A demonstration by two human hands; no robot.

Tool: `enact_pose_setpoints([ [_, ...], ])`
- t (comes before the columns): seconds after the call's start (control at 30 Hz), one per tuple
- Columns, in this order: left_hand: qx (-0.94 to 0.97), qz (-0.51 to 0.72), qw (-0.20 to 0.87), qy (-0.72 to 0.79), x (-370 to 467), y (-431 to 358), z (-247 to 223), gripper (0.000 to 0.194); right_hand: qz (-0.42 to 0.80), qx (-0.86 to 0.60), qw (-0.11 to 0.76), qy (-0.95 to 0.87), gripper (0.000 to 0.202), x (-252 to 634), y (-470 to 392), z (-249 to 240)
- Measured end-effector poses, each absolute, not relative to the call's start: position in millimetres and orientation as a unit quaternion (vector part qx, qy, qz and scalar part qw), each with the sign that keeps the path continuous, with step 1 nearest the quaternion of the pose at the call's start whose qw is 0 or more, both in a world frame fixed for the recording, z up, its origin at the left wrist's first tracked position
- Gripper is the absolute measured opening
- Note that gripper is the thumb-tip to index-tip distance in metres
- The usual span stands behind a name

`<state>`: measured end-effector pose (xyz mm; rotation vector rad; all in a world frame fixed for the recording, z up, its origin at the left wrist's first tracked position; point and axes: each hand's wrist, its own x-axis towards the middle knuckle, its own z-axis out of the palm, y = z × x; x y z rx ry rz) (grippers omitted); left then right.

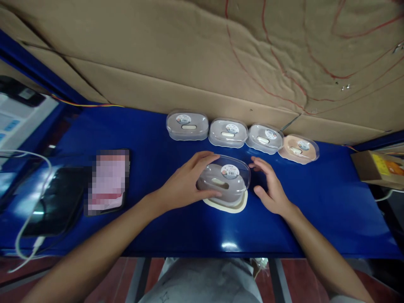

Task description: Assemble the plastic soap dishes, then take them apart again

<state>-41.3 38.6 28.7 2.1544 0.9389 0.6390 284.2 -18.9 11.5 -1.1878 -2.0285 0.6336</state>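
Observation:
In front of me on the table is an oval soap box with a grey inner tray (208, 176) and a cream base (232, 209). Its clear lid (241, 168) bears a round printed label and sits tilted over the tray. My left hand (186, 181) is closed around the lid's left end, thumb on the near side and fingers on the far side. Just off the right end of the box, my right hand (271, 191) is open with its fingers apart, holding nothing. Whether the lid is seated on the base cannot be made out.
Along the cardboard backing (142, 50) stand three grey lidded boxes (187, 134) and a peach one (290, 153). A phone (109, 181), a black device (55, 202) and a white cable (23, 231) lie left on the blue table (151, 240). A cardboard box (362, 168) is right.

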Motion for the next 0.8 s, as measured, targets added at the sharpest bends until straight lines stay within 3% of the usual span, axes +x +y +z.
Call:
enact_pose_setpoints([
  [0.17, 0.828, 0.221, 0.369, 0.359, -35.8, 32.9, 26.9, 0.094, 0.273, -0.416, 0.293, -0.817, 0.117, 274.8, -24.2, 11.9],
  [0.43, 0.829, 0.173, 0.432, 0.309, -49.4, 37.4, 29.0, 0.119, 0.299, -0.426, 0.267, -0.811, 0.089, 272.1, -23.1, 10.1],
  [0.8, 0.828, 0.138, 0.438, 0.322, -46.8, 37.3, 25.1, 0.122, 0.287, -0.416, 0.288, -0.814, 0.081, 274.2, -23.1, 21.3],
])
